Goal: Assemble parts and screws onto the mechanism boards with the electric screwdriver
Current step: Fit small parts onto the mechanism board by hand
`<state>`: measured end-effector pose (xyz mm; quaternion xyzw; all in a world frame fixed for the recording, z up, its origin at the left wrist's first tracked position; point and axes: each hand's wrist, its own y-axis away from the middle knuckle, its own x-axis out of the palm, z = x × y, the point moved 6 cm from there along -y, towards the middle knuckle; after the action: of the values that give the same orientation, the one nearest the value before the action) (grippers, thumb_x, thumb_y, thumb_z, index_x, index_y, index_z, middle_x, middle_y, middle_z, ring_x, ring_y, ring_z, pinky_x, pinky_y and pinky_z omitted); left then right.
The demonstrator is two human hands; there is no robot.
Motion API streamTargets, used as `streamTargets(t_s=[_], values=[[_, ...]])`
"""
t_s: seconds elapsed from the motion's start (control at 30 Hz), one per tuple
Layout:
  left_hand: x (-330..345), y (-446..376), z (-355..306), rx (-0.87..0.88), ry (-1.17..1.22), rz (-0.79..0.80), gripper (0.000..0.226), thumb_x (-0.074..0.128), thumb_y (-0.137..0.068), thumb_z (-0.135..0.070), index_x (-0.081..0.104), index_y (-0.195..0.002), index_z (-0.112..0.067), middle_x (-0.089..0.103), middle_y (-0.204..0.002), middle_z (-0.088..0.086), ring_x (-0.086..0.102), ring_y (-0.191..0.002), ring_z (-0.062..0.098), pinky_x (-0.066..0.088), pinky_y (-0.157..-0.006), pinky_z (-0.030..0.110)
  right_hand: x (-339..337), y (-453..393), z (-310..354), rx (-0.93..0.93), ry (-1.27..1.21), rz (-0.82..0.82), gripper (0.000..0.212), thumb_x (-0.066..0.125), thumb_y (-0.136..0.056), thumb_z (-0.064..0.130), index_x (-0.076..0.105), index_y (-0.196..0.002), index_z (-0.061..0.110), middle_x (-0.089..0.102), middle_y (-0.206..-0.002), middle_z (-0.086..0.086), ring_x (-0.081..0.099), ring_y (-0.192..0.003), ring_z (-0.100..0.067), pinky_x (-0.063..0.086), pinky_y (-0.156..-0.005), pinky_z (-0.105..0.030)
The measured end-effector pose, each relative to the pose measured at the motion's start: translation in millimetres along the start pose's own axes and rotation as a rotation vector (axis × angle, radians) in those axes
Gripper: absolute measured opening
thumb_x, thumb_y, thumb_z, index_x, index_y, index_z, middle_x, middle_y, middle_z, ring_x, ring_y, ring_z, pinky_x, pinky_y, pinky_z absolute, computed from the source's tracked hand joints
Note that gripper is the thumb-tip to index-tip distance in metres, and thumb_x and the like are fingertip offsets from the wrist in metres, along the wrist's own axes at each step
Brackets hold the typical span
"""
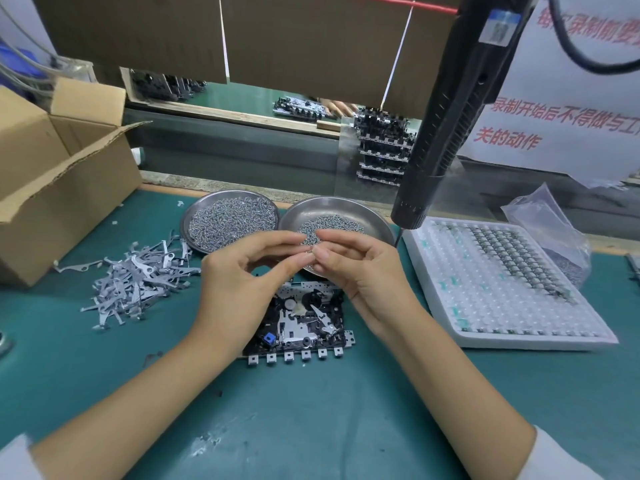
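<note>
— Mechanism board, black with metal parts and a row of six square tabs (304, 323): where is it?
— One, flat on the green desk (311, 410), under both raised hands.
— And the hands?
— Left hand (239, 282) and right hand (363, 271) meet fingertip to fingertip, pinching something tiny between them; I cannot tell what.
— Screws?
— Two round steel dishes: the left one (230, 220) is heaped, the right one (337, 220) holds fewer.
— Anything else?
— One black electric screwdriver (446, 126) hangs upright, unheld. One loose pile of grey metal levers (138, 278), one white foam tray (502, 285), one open cardboard box (59, 174).
</note>
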<state>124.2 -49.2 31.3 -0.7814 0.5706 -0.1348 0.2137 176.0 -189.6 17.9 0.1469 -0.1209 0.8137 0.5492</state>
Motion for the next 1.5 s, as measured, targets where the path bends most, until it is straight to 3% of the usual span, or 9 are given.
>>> streamTargets(t_s=[0.23, 0.73, 0.93, 1.13, 1.27, 1.4, 1.5], values=[[1, 0, -9, 0.108, -0.092, 0.045, 0.023, 0.075, -0.072, -0.025, 0.07, -0.094, -0.03, 0.073, -0.088, -0.015, 0.07, -0.084, 0.006, 0.053, -0.08, 0.018, -1, 0, 7, 0.056, 0.048, 0.076, 0.035, 0.074, -0.063, 0.004, 0.067, -0.098, 0.005, 0.072, -0.074, -0.007, 0.068, -0.065, -0.016, 0.055, -0.064, -0.022], [3, 1, -18, 0.244, -0.194, 0.073, 0.026, 0.073, -0.074, -0.022, 0.067, -0.098, -0.031, 0.071, -0.088, -0.022, 0.068, -0.085, -0.001, 0.051, -0.082, 0.014, -1, 2, 8, 0.149, 0.074, 0.135, 0.036, 0.074, -0.067, 0.005, 0.067, -0.102, 0.005, 0.073, -0.081, -0.011, 0.069, -0.074, -0.017, 0.055, -0.065, -0.021], [5, 2, -21, 0.327, -0.276, 0.096, 0.029, 0.073, -0.075, -0.014, 0.067, -0.103, -0.017, 0.07, -0.09, -0.012, 0.067, -0.084, -0.002, 0.05, -0.083, 0.015, -3, 2, 5, 0.193, 0.06, 0.16, 0.035, 0.074, -0.067, 0.006, 0.068, -0.101, 0.005, 0.073, -0.086, -0.011, 0.07, -0.079, -0.018, 0.055, -0.065, -0.02], [7, 2, -22, 0.325, -0.275, 0.13, 0.03, 0.073, -0.075, -0.014, 0.066, -0.104, -0.021, 0.07, -0.091, -0.012, 0.067, -0.085, -0.003, 0.05, -0.083, 0.015, -2, 3, 4, 0.202, 0.069, 0.183, 0.033, 0.072, -0.068, 0.007, 0.068, -0.101, 0.005, 0.073, -0.083, -0.009, 0.07, -0.076, -0.015, 0.055, -0.064, -0.019], [8, 3, -22, 0.307, -0.238, 0.162, 0.032, 0.072, -0.077, -0.015, 0.066, -0.107, -0.025, 0.071, -0.092, -0.011, 0.067, -0.086, 0.001, 0.051, -0.083, 0.018, -1, 4, 4, 0.203, 0.087, 0.218, 0.035, 0.07, -0.072, 0.007, 0.067, -0.107, 0.004, 0.071, -0.1, -0.016, 0.07, -0.083, -0.017, 0.055, -0.064, -0.019], [14, 5, -21, 0.354, -0.277, 0.223, 0.035, 0.067, -0.082, -0.009, 0.062, -0.116, -0.017, 0.067, -0.095, -0.003, 0.061, -0.086, 0.002, 0.046, -0.081, 0.014, -1, 4, 4, 0.213, 0.084, 0.235, 0.022, 0.069, -0.072, 0.01, 0.073, -0.093, 0.013, 0.073, -0.085, -0.007, 0.07, -0.076, -0.016, 0.055, -0.061, -0.017], [20, 6, -17, 0.297, -0.23, 0.264, 0.036, 0.061, -0.087, -0.004, 0.059, -0.122, -0.011, 0.061, -0.095, 0.001, 0.059, -0.084, 0.001, 0.043, -0.078, 0.009, 0, 3, 1, 0.229, 0.115, 0.233, 0.025, 0.068, -0.075, 0.015, 0.069, -0.099, 0.009, 0.069, -0.081, -0.006, 0.067, -0.07, -0.015, 0.054, -0.06, -0.017]])
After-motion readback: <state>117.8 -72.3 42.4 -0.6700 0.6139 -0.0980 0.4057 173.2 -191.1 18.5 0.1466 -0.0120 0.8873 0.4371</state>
